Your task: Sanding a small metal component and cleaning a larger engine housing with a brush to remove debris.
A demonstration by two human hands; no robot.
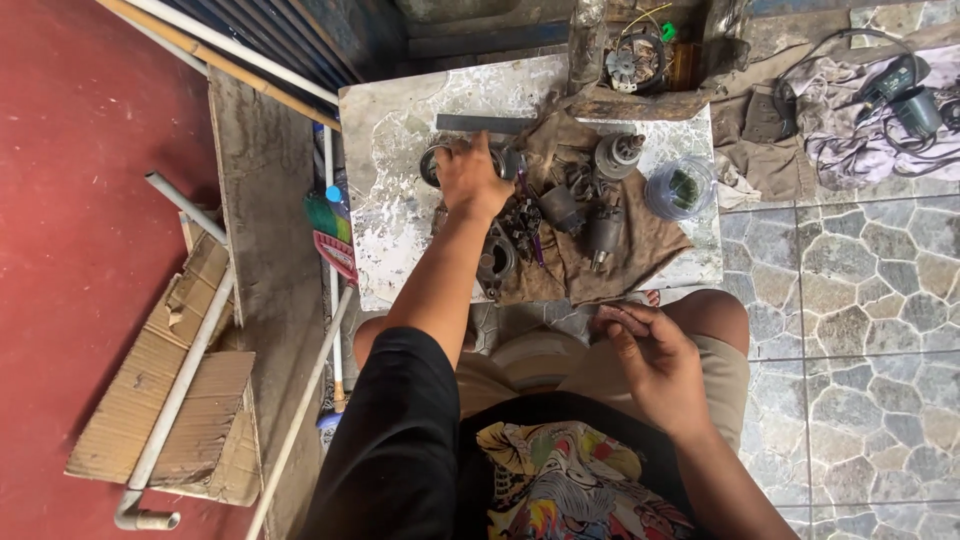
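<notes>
Clear round tub [679,187] on brown cloth [640,240]

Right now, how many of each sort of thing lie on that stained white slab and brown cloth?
Grey cylindrical motor parts: 3
Flat dark metal bar: 1
Clear round plastic tub: 1
Round metal housing under the left hand: 1
Total: 6, leaving out the small tangled bits, which I cannot count.

Table [400,200]: white, mottled with grey stains. Cloth [650,240]: brown, grimy. Motor parts [605,235]: dark grey metal. Floor tiles [860,300]: grey-beige stone pattern. Left floor [80,200]: red. Cardboard [170,400]: tan, ribbed. Sleeve [390,450]: black. Shirt print [560,480]: multicoloured.
</notes>
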